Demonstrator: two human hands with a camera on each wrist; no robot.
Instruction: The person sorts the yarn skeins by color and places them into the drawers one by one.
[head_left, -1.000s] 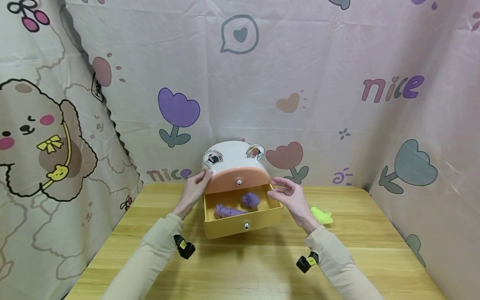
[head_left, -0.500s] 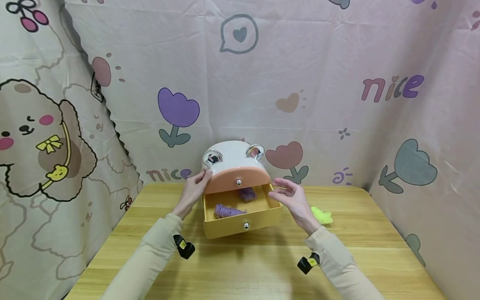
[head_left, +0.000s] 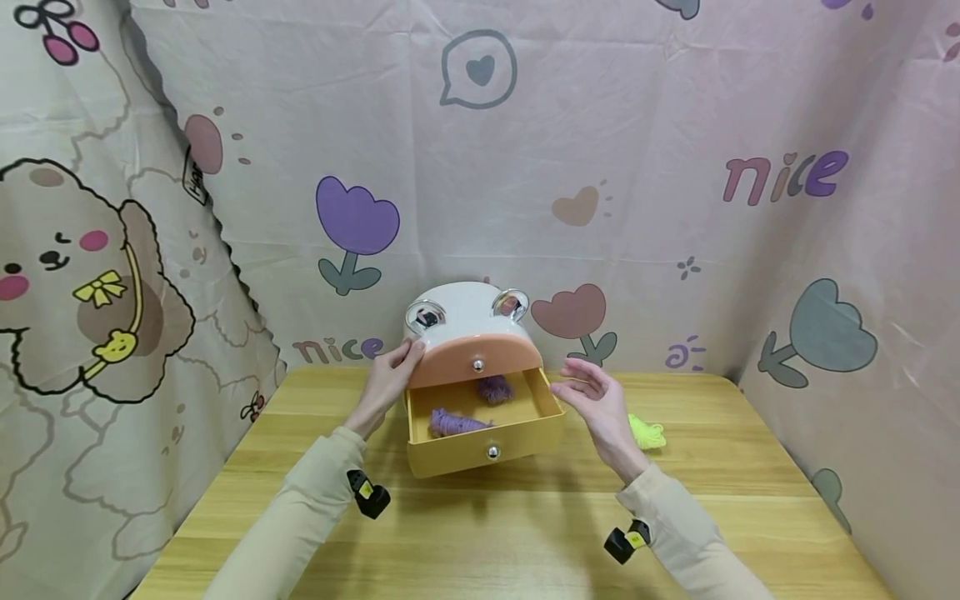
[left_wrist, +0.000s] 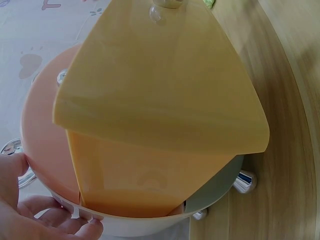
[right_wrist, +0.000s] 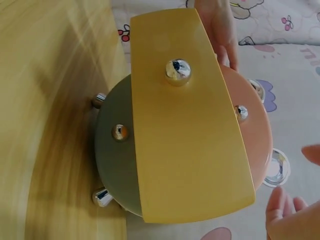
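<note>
A small round-topped drawer cabinet with a white shell stands at the back of the table. Its yellow middle drawer is pulled out, under an orange top drawer. Inside lie a purple yarn bundle near the front and a darker purple yarn ball partly hidden at the back. My left hand holds the cabinet's left side, thumb at the orange front's edge and fingers at the shell. My right hand hovers beside the drawer's right wall, fingers loosely bent, holding nothing.
A neon yellow yarn bundle lies on the wooden table, right behind my right hand. A green lower drawer is closed. Shiny feet hold up the cabinet. A printed cloth hangs close behind.
The purple yarn ball has shifted toward the drawer's back, under the orange front. My right hand has moved a little rightward, away from the drawer. My left hand stays in place.
</note>
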